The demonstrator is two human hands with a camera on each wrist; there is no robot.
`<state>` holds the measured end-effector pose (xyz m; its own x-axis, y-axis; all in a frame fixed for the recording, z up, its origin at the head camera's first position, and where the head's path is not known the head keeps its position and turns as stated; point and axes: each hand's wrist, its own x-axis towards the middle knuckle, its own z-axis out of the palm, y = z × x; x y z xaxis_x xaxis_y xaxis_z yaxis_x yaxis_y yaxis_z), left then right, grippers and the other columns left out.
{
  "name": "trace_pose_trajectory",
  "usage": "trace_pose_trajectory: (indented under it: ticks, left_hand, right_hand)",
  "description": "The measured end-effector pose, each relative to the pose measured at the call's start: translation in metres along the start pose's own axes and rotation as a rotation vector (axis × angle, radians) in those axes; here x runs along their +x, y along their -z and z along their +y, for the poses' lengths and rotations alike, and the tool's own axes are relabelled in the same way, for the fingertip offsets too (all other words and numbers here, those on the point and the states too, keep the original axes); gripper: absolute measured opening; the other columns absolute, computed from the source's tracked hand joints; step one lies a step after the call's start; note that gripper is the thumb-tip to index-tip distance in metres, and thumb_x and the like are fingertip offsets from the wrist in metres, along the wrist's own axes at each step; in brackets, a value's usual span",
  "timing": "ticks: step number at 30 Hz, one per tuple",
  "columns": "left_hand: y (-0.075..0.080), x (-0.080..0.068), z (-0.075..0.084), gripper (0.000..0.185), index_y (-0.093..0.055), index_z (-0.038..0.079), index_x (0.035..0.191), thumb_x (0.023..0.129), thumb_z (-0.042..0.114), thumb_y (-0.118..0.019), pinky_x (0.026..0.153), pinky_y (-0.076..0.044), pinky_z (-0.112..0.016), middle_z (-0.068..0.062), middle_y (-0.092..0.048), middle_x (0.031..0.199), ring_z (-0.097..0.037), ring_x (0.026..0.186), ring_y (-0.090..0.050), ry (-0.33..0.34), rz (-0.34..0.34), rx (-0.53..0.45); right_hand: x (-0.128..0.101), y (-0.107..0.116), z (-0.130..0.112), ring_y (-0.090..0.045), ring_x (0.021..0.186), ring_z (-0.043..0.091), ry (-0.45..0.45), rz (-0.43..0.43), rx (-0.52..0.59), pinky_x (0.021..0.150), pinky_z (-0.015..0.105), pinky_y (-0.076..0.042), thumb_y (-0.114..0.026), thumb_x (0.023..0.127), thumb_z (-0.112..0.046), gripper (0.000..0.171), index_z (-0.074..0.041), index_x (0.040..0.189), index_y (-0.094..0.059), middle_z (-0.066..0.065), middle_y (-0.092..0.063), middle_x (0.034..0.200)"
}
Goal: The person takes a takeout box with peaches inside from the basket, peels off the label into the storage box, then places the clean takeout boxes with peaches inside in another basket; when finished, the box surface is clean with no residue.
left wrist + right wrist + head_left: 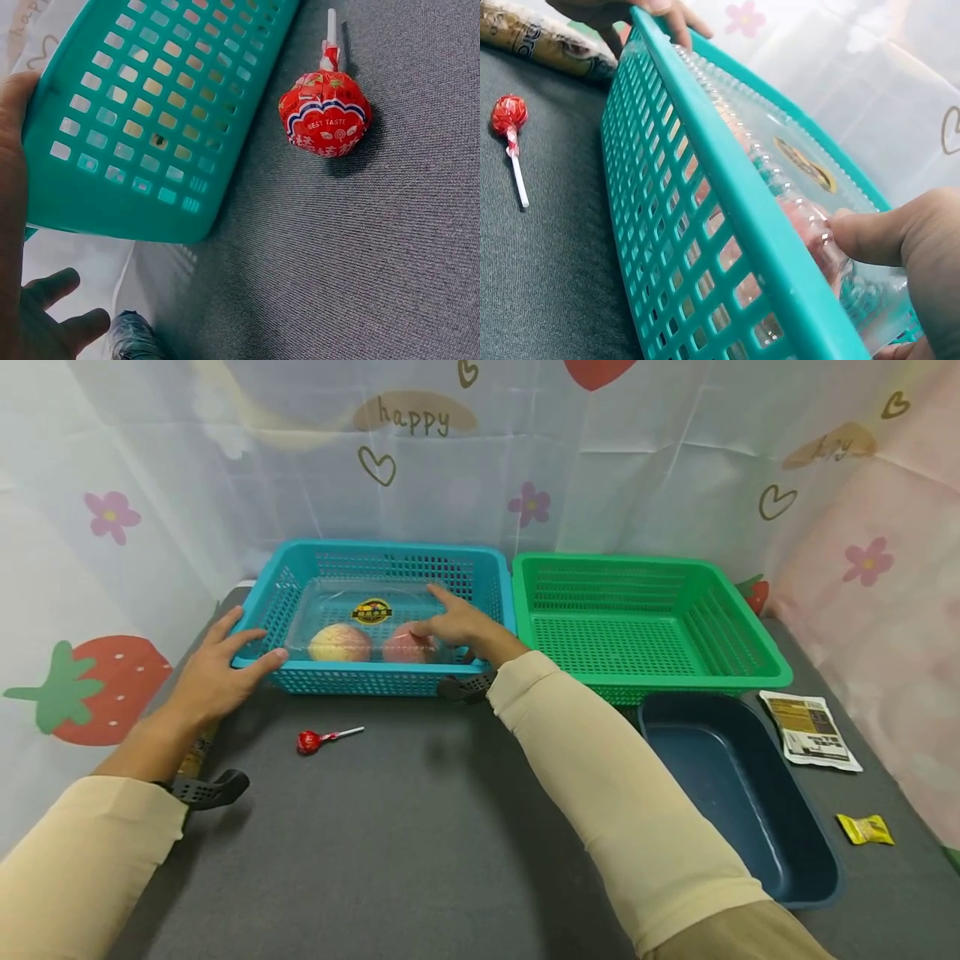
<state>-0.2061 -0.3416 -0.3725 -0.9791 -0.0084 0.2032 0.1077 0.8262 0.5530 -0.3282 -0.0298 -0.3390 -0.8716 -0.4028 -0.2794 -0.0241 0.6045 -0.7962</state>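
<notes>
A clear plastic fruit box with peaches inside lies in the blue basket. My right hand grips the right end of the box. In the right wrist view its thumb presses the ridged lid edge, while the other fingers are mostly hidden at the box's side. At the basket's front left corner is my left hand, fingers spread and thumb over the rim. A red lollipop lies on the grey cloth in front of the basket, and appears close up in the left wrist view.
A green basket stands right of the blue one. Before it sits a dark blue tub, with a white-and-brown packet and a yellow wrapped candy to its right. A long printed package lies left of the blue basket.
</notes>
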Motion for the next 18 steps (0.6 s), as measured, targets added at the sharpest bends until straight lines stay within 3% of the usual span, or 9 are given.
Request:
trace_pose_trajectory:
  ticks: [9, 18]
  left_hand:
    - [-0.0008, 0.0013, 0.0018, 0.073, -0.042, -0.004, 0.14, 0.094, 0.052, -0.051, 0.097, -0.02, -0.075, -0.014, -0.004, 0.16, -0.049, 0.139, -0.01, 0.011, -0.009, 0.008]
    - [0.0011, -0.0004, 0.0024, 0.072, -0.044, -0.005, 0.138, 0.094, 0.051, -0.052, 0.096, -0.022, -0.075, -0.015, -0.004, 0.16, -0.05, 0.139, -0.009, 0.018, -0.006, -0.006]
  right_hand:
    - [-0.005, 0.0059, -0.0009, -0.033, 0.134, 0.039, 0.086, 0.016, 0.2, 0.074, 0.059, -0.051, -0.061, 0.095, -0.021, 0.073, -0.042, 0.153, -0.021, -0.005, -0.015, 0.158]
    - [-0.0089, 0.01, -0.0016, -0.039, 0.122, 0.038, 0.083, 0.011, 0.368, 0.082, 0.064, -0.045, -0.065, 0.091, -0.012, 0.077, -0.046, 0.149, -0.027, -0.003, -0.013, 0.158]
